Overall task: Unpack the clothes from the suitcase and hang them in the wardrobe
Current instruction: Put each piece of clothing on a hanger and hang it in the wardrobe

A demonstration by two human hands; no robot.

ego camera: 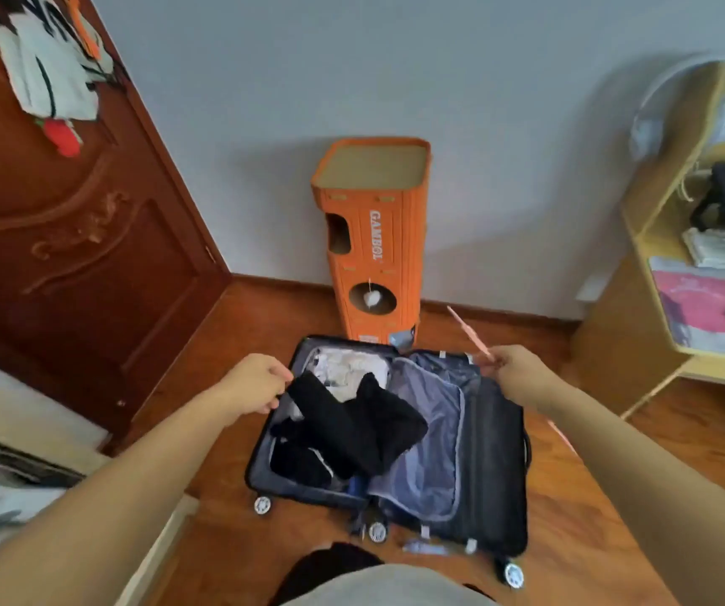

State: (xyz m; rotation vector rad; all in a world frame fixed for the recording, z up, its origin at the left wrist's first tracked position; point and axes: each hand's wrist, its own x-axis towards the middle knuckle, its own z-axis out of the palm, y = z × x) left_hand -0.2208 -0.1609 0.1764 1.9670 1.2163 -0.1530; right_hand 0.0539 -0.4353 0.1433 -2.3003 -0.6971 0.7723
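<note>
Wood flooring [264, 325] in a reddish tone runs up to a pale wall [439, 80], and on it lies the open suitcase [496, 465], the landmark for all else. Left of the suitcase stands a dark carved wooden door [67, 264] with light clothing hung near its top; farther left and nearer is the edge of a bed [15, 430]. Behind the suitcase, against the wall, rises an orange cardboard tower [373, 238]. Right of the suitcase sits a pale yellow shelf unit [658, 273] holding folded items.

Inside the suitcase's left half lie the clothes: a black garment [352, 426] draped over white ones [352, 367], with a grey divider flap [426, 430] folded over the right half.

Both arms reach forward. Over the suitcase's left rim the left hand [255, 384] pinches a corner of the black garment. Above the suitcase's far right corner the right hand [513, 371] grips a thin pink hanger [467, 328].
</note>
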